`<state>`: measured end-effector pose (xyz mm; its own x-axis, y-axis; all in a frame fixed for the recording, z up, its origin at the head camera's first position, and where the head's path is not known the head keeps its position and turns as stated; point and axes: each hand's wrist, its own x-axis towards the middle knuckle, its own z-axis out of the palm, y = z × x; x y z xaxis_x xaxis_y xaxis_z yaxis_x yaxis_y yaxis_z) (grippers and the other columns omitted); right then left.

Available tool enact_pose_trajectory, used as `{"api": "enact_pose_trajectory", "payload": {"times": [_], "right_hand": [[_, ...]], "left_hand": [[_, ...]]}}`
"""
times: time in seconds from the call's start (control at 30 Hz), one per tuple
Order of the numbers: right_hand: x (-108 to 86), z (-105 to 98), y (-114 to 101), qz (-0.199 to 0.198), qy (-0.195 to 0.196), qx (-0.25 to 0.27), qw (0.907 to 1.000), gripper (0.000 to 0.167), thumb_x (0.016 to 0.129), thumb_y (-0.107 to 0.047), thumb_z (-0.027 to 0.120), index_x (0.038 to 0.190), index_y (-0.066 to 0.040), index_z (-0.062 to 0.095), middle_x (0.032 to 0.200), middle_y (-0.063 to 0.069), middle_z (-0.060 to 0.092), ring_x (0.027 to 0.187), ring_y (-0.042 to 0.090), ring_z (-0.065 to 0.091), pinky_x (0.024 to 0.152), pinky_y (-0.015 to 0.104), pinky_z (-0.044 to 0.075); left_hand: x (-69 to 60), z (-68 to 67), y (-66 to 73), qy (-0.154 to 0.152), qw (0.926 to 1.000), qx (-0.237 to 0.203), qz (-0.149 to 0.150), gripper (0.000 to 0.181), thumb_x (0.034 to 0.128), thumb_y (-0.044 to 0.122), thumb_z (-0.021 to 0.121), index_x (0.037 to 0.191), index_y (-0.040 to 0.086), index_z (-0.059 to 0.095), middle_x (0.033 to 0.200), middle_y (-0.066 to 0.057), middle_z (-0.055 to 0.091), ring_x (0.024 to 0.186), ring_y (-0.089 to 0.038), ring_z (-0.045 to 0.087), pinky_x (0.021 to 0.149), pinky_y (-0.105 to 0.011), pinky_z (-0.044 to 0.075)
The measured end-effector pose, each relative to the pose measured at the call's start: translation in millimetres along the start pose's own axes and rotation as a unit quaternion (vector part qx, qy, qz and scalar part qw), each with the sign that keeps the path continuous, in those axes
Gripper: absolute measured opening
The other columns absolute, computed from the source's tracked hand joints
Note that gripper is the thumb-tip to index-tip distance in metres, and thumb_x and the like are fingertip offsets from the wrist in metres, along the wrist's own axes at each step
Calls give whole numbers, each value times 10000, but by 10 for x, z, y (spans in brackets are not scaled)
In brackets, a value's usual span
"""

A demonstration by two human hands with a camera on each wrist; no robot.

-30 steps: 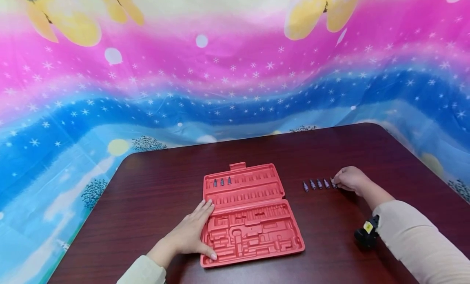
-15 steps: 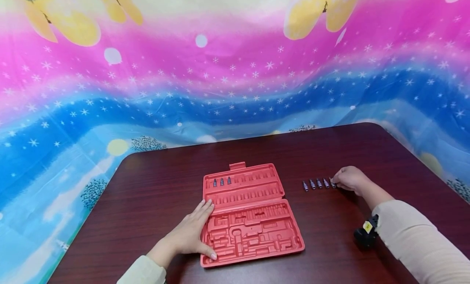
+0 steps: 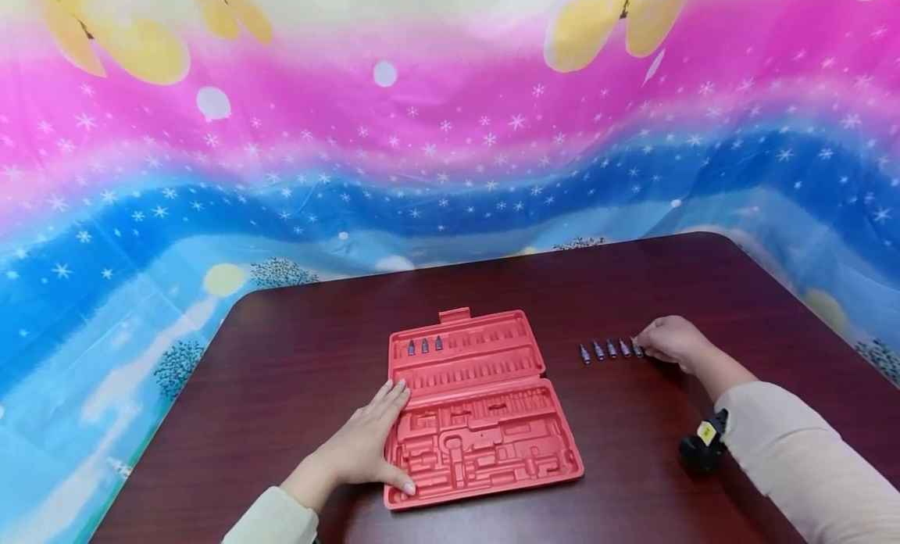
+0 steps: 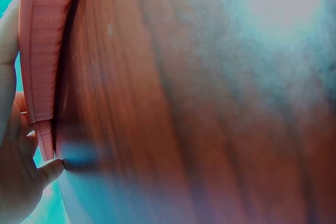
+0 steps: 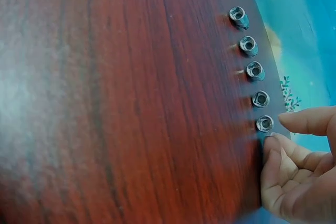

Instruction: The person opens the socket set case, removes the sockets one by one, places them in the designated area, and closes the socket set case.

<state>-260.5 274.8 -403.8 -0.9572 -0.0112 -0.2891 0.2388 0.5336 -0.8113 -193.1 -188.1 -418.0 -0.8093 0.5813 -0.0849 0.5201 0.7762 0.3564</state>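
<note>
Right hand (image 3: 673, 344) has its fingers bent at the end piece (image 5: 265, 124) of a row of five small metal pieces (image 3: 612, 348); this end piece lies right at the fingertips, on the dark table (image 3: 316, 333), but whether they pinch it I cannot tell; the left hand (image 3: 362, 444), with fingers extended, rests on the left edge of the opened red case (image 3: 485, 442).

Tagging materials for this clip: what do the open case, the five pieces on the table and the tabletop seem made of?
Case: likely molded plastic, red, low sheen, from its formed recesses.
Pieces: probably metal, dark, with shiny rims around hollow ends.
Tabletop: wood or wood-look laminate, dark reddish and glossy, judging by grain and glare.
</note>
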Motion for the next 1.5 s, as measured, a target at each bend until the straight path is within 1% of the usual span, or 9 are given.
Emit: {"api": "enact_pose_trajectory", "payload": {"times": [0.1, 0.27, 0.43, 0.6, 0.87, 1.0, 1.17, 1.37, 1.5], "right_hand": [[-13, -4, 2, -54, 28, 165, 9998, 240, 812, -96, 508, 919, 117, 532, 746, 11, 555, 673, 116, 521, 648, 281, 459], [-34, -12, 10, -58, -8, 412, 9991, 264, 837, -120, 495, 954, 116, 503, 760, 12, 546, 678, 116, 518, 641, 271, 454], [-59, -32, -17, -95, -64, 407, 9991, 354, 872, -179, 470, 1052, 125, 448, 859, 62, 544, 724, 126, 522, 666, 282, 453], [-90, -11, -124, -238, -77, 413, 9988, 411, 885, -209, 454, 1102, 139, 424, 925, 120, 560, 749, 142, 538, 683, 300, 453], [-164, 113, -319, -567, -108, 498, 9971, 433, 888, -207, 442, 1130, 151, 410, 1002, 232, 541, 751, 171, 558, 691, 324, 461], [-175, 185, -410, -648, -181, 633, 9957, 418, 892, -193, 439, 1127, 151, 409, 979, 217, 551, 730, 165, 561, 675, 315, 463], [-168, 279, -502, -663, -323, 860, 9936, 404, 894, -184, 443, 1123, 146, 409, 918, 166, 560, 721, 165, 571, 685, 322, 468], [-157, 394, -598, -639, -473, 1238, 9891, 378, 889, -162, 453, 1111, 143, 415, 858, 117, 565, 691, 148, 572, 668, 305, 472], [-142, 487, -672, -608, -545, 1386, 9870, 356, 886, -144, 454, 1102, 138, 426, 844, 107, 567, 695, 152, 573, 664, 305, 470]], "left_hand": [[3, -11, 3, -6, 10000, -15, -1, 1208, 482, 742, 571, 1368, 21, 179, 1425, -109, 117, 1291, -247, 37, 933, -513, 218], [6, -10, 2, -31, 10000, 30, 21, 1206, 485, 747, 563, 1367, 18, 181, 1425, -114, 117, 1291, -251, 39, 936, -506, 221], [1, -10, 10, -33, 10000, -2, 34, 1209, 484, 748, 563, 1365, 13, 183, 1423, -121, 121, 1290, -258, 44, 935, -509, 221], [-5, -16, 21, -23, 10000, -29, -6, 1209, 481, 742, 571, 1367, 17, 181, 1421, -123, 128, 1289, -259, 48, 931, -516, 221], [-4, -18, 23, -3, 10000, -34, -10, 1207, 482, 737, 579, 1366, 15, 184, 1419, -128, 131, 1289, -260, 51, 935, -512, 219], [-1, -18, 30, -4, 10000, -40, 6, 1207, 483, 736, 579, 1366, 14, 183, 1420, -126, 129, 1290, -258, 50, 935, -512, 219], [2, -12, 26, -34, 10000, -48, -21, 1204, 484, 736, 581, 1367, 19, 182, 1422, -121, 127, 1291, -252, 44, 932, -518, 220], [1, -6, 23, -37, 10000, -38, -44, 1205, 483, 736, 580, 1367, 21, 182, 1422, -118, 126, 1291, -247, 40, 930, -522, 219], [2, -7, 19, -47, 10000, -42, -37, 1203, 487, 735, 579, 1369, 23, 177, 1423, -118, 121, 1291, -247, 37, 933, -518, 216]]}}
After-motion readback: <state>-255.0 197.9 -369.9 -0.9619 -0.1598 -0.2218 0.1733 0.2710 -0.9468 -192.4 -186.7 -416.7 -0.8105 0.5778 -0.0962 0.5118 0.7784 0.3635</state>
